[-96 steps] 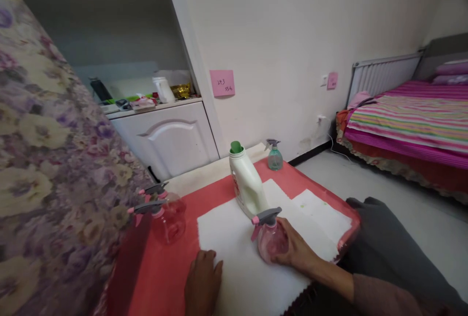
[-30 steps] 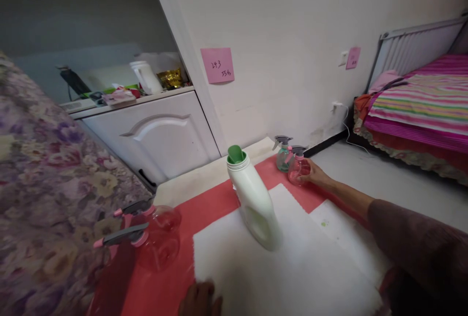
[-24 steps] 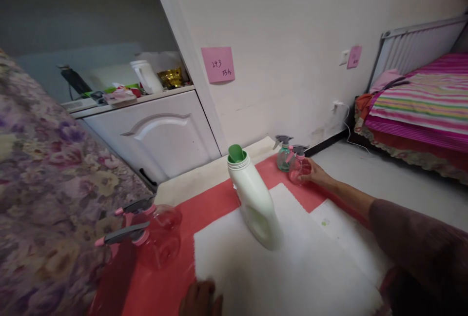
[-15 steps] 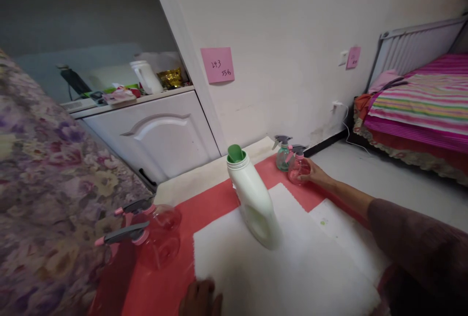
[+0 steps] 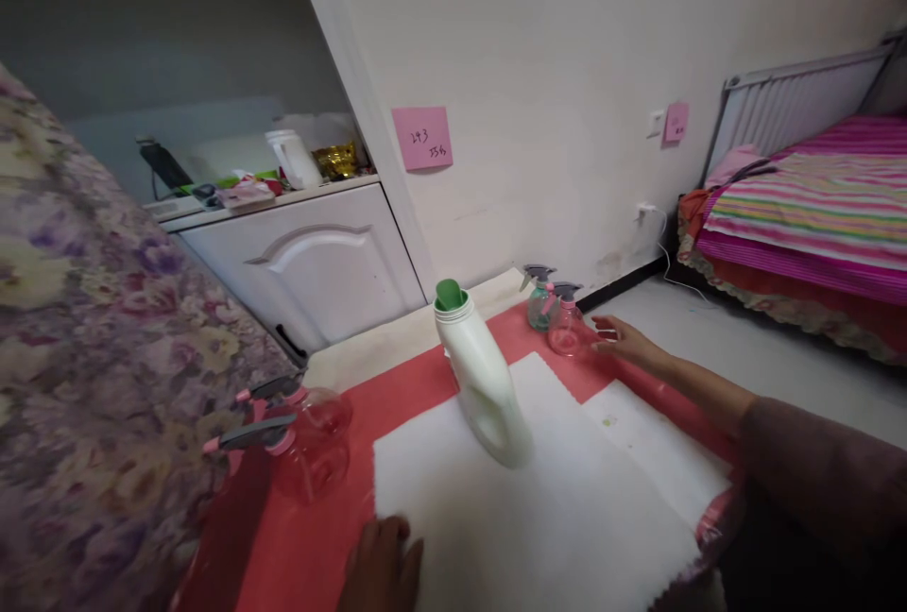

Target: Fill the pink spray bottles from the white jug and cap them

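Note:
My right hand (image 5: 627, 344) is just right of a pink spray bottle (image 5: 567, 327), fingers apart and holding nothing. That bottle stands upright beside a green spray bottle (image 5: 539, 300). My left hand (image 5: 381, 567) lies at the near left edge of a white cloth (image 5: 488, 527), fingers apart, only partly in view. Between the hands, on the cloth, stands a pale green jug (image 5: 488, 385) with a green spout at its open mouth. Two clear pink spray bottles with grey trigger heads, a nearer one (image 5: 312, 466) and a farther one (image 5: 327, 411), stand at the left.
A red cover (image 5: 418, 395) lies over the table under the cloth. A second white sheet (image 5: 652, 442) lies at the right. Behind are a white cabinet (image 5: 318, 263) and the wall. A floral curtain (image 5: 99, 385) hangs at the left; a bed (image 5: 814, 215) stands far right.
My right hand has let go of the pink spray bottle and drawn away to the right. The view has shifted slightly; my left hand stays at the cloth's edge.

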`<state>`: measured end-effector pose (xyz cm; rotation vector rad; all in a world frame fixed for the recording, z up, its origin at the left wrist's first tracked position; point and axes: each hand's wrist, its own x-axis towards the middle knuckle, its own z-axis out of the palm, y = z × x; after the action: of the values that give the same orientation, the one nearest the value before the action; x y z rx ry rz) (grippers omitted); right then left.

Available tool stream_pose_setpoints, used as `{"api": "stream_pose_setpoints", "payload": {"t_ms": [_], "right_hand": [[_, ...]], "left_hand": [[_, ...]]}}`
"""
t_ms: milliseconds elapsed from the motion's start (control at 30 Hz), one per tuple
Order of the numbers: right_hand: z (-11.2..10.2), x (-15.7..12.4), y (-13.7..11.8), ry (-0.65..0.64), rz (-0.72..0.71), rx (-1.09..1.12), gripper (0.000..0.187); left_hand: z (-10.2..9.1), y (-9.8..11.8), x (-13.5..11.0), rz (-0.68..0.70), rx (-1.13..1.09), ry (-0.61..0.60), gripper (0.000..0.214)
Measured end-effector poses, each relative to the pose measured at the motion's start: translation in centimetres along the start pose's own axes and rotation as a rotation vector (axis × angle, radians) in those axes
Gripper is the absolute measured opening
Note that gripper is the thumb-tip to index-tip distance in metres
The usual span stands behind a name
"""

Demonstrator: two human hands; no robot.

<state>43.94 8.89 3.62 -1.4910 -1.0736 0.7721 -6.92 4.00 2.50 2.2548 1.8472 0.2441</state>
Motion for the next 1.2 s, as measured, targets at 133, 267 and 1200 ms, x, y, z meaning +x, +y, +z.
{"api": "stream_pose_setpoints", "payload": {"t_ms": [133, 267, 1200], "right_hand": [[0.0, -4.5, -1.8, -0.142, -0.038, 0.0, 0.043], [2.8, -11.3, -3.3, -0.432, -0.119, -0.058, 0.032], [7.6, -23.2, 1.1, -0.731, -0.309, -0.182, 0.029]], "left_hand": [[-0.6, 1.0, -0.3, -0.015, 0.036, 0.021, 0.019], [-0.9, 1.7, -0.6, -0.037, 0.097, 0.03, 0.018], [-1.5, 0.7, -0.1, -0.349, -0.394, 0.289, 0.01]]}}
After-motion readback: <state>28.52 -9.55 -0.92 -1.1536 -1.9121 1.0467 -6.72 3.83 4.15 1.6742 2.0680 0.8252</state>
